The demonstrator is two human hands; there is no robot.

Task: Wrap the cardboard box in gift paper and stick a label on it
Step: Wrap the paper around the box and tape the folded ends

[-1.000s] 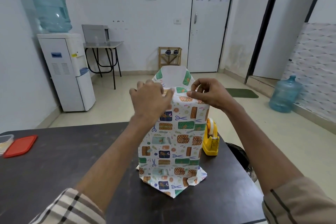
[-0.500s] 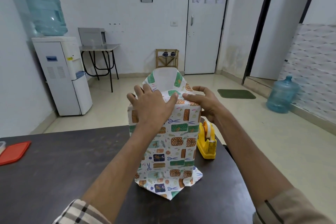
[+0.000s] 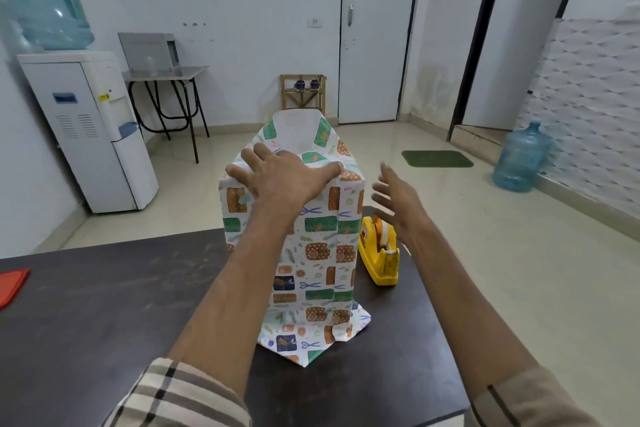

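Cardboard box (image 3: 311, 253), sides covered in gift paper, stands on end on the counter (image 3: 104, 305). Left hand (image 3: 280, 177) lies flat, pressing the top folds down; the far flap (image 3: 298, 130) stands unfolded. Right hand (image 3: 398, 204) is open and empty above the yellow tape dispenser (image 3: 379, 253). Judged remaining: close and tape the top, then label; no label in view.

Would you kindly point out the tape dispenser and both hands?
tape dispenser (image 3: 376, 267): head view, yellow side.
left hand (image 3: 284, 180): head view, back of hand.
right hand (image 3: 401, 208): head view, middle of hand.
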